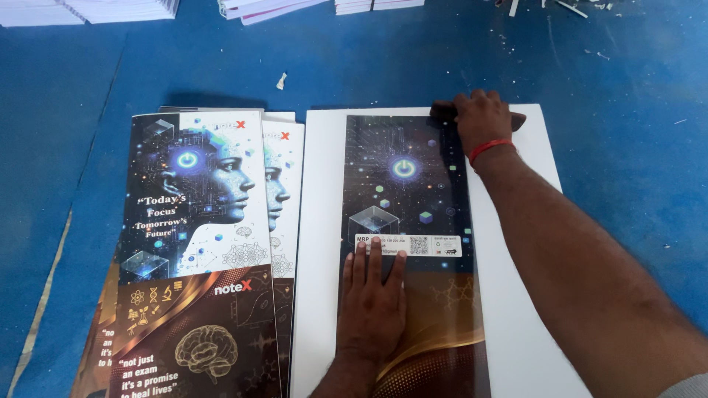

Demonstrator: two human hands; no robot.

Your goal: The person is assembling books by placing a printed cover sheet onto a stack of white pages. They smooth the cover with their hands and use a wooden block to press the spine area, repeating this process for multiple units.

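Nearest the lens, at about five o'clock: right forearm, running up from the corner toward one o'clock. At six o'clock, left hand (374,295), pressed flat and palm down on a dark printed cover sheet (409,191), fingers spread and straight, gripping nothing, fingertips touching the white label strip (408,245) across the sheet's middle. Cover sheet lying face up at the centre, lengthwise from twelve to six o'clock, on top of a larger white board (321,221) with white margin showing on both long sides. At one o'clock, right hand (481,118) with a red thread on the wrist, curled over a dark flat tool (518,120) at the top edge of the cover sheet, fingers closed on it; tool's shape mostly hidden under the hand, kind not clear. At nine o'clock, just beside the white board, a fanned stack of printed covers (195,243) with a blue face design above and brown panels below, overlapping one another. All on a blue floor mat (634,169). Along twelve o'clock, stacks of white paper blocks (110,9), well apart from the hands, with small paper scraps (281,80) scattered near.
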